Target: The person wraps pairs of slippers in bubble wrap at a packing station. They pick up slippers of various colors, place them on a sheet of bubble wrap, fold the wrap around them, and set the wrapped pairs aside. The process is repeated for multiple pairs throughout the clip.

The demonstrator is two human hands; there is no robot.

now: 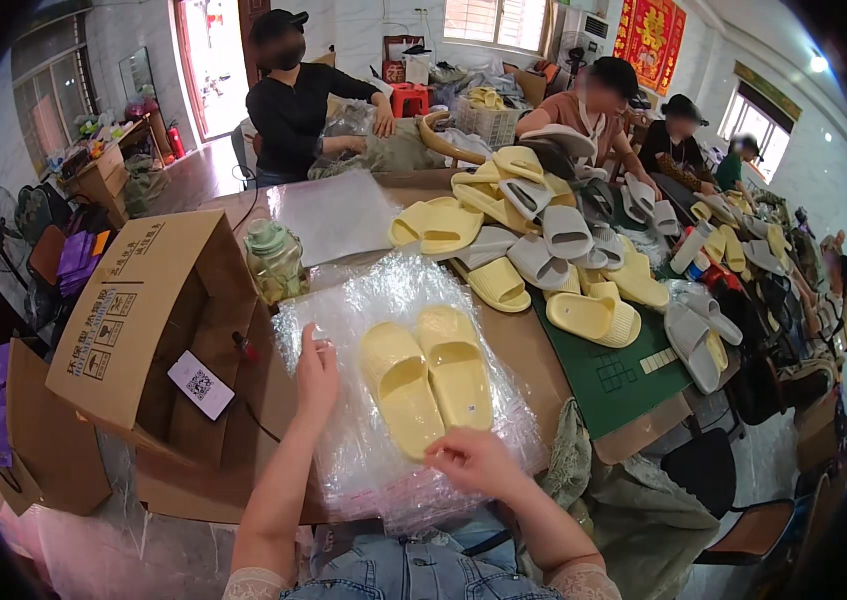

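A pair of pale yellow slide sandals, the left slide (399,392) and the right slide (466,400), lies side by side on a stack of clear plastic bags (339,300). Shine on the slides hints at film over them, but I cannot tell whether they are inside a bag. My left hand (316,378) is beside the left slide, over the bags, fingers stretched out and nothing visible in them. Close to the slides' near ends, my right hand (472,462) has its fingers curled together; what they pinch, if anything, is hidden.
On the left stands an open cardboard box (144,320) with a white code card (201,385) on it. A greenish jar (275,260) is behind the bags. Yellow and grey slides (554,235) heap at the right, partly over a green mat (604,375). Several people work across the table.
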